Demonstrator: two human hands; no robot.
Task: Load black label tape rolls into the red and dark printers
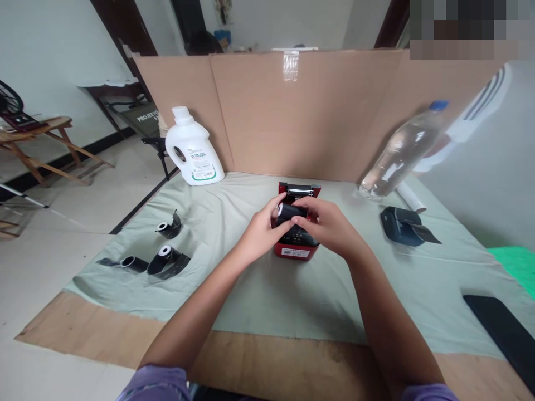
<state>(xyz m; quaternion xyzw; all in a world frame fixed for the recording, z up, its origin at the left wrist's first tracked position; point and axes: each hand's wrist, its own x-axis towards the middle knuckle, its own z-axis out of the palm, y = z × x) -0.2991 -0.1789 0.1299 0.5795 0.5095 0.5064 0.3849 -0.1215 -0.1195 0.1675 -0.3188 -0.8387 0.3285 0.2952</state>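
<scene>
Both my hands grip a small black paper roll (291,212) with a white core. My left hand (262,229) closes on its left end, thumb along the near side. My right hand (328,224) pinches the other end. The roll is just over a red and black label printer (297,252), whose lid stands raised behind it, showing a silver roller. A white sticker is on the printer's front. My fingers hide much of the printer's inside, so I cannot tell whether the roll touches it.
Several black rolls (166,262) with loose tails lie at the left. A white jug (194,150) and a clear bottle (399,150) stand before the cardboard screen (292,117). To the right are a dark device (400,225), a white tube (412,197) and a black phone (504,326).
</scene>
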